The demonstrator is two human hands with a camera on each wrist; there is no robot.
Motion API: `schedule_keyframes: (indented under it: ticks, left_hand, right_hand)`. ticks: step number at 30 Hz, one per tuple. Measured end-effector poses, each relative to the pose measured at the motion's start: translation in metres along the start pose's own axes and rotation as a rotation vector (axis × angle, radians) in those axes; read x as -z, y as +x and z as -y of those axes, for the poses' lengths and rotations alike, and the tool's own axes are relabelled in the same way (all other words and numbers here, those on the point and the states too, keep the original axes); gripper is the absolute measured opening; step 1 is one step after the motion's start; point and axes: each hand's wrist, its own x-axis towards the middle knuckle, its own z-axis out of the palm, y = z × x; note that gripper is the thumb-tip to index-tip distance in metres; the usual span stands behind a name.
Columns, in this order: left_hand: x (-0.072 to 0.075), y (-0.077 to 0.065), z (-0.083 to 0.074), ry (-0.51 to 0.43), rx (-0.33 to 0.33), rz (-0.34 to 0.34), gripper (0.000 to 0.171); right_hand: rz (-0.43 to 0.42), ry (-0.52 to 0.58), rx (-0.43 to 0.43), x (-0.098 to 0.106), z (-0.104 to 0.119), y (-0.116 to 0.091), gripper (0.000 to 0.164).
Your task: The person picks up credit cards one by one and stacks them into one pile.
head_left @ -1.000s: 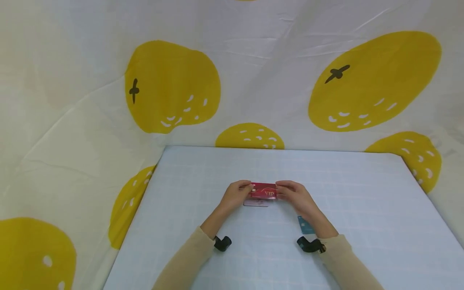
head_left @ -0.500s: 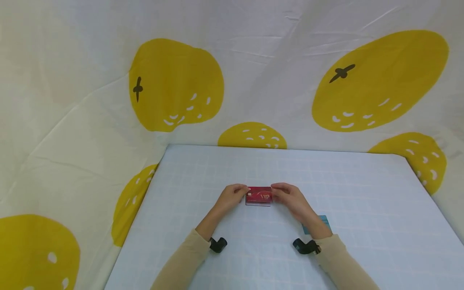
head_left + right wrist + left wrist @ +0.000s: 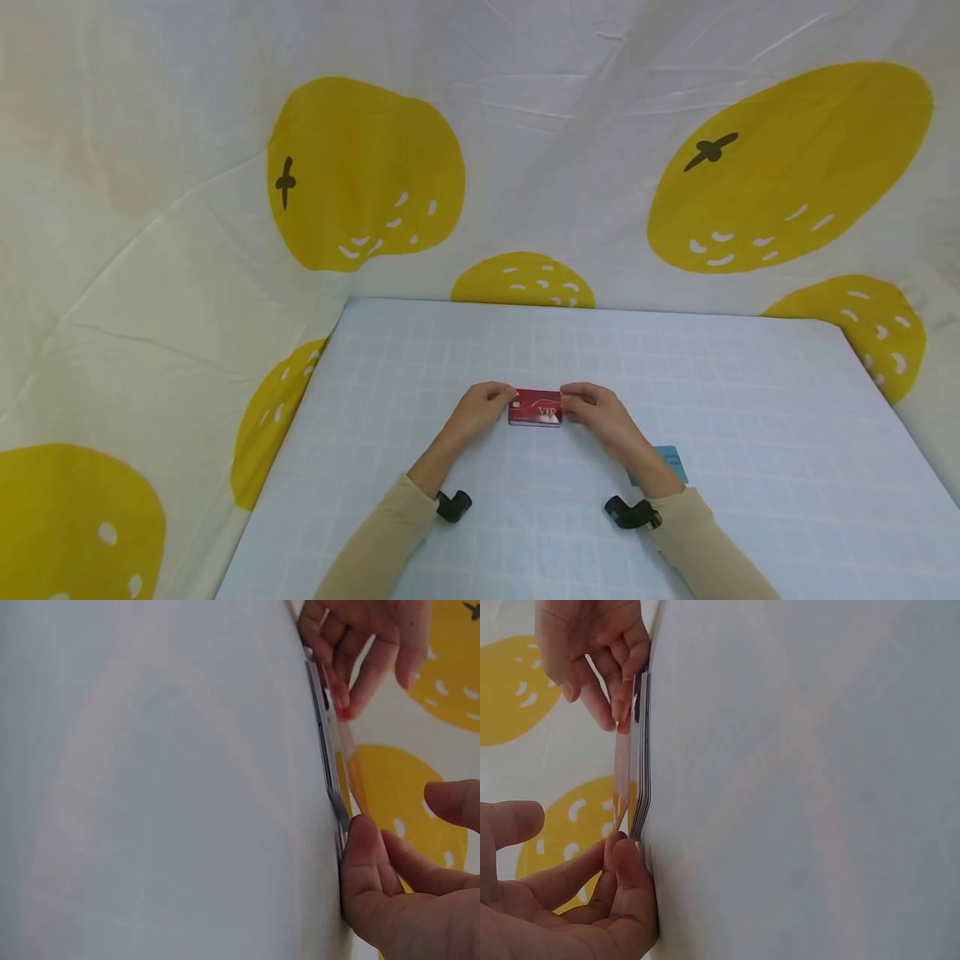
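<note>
A red card marked VIP [image 3: 536, 407] lies flat between both hands in the head view. The left hand [image 3: 478, 412] pinches its left end; at its right end the right hand [image 3: 604, 418] does the same. Directly beneath is a thin stack of several cards [image 3: 644, 769] on the table, seen edge-on in the left wrist view with a narrow gap under the red card. In the right wrist view, the fingertips [image 3: 364, 836] stay right beside the end of the stack. From above, the red card covers most of the stack.
A teal card [image 3: 672, 461] lies on the pale blue checked tabletop [image 3: 420, 350], partly hidden under the right forearm. Behind the table hangs a white cloth [image 3: 555, 167] with large yellow fruit prints. Each wrist carries a black camera [image 3: 453, 506].
Both hands have brought the red card down and toward the body, over the stack. Less of the stack shows below its near edge. The teal card is more exposed beside the forearm.
</note>
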Motion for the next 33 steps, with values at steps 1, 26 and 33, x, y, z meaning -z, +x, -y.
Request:
schedule_keyframes:
  ticks: [1, 26, 33]
  left_hand:
    - [0.0, -0.0008, -0.0009, 0.006, -0.007, 0.0, 0.044]
    - [-0.0044, -0.0024, 0.0014, 0.148, -0.065, -0.02, 0.041]
    - [-0.0047, -0.0033, 0.001, 0.144, -0.069, -0.031, 0.041]
  right_hand:
    - [-0.002, -0.007, 0.0, 0.0, -0.0002, 0.0, 0.042]
    - [-0.034, -0.14, 0.003, -0.0045, 0.0009, 0.0003, 0.041]
    - [-0.036, -0.178, -0.006, -0.0035, 0.0019, -0.001, 0.042]
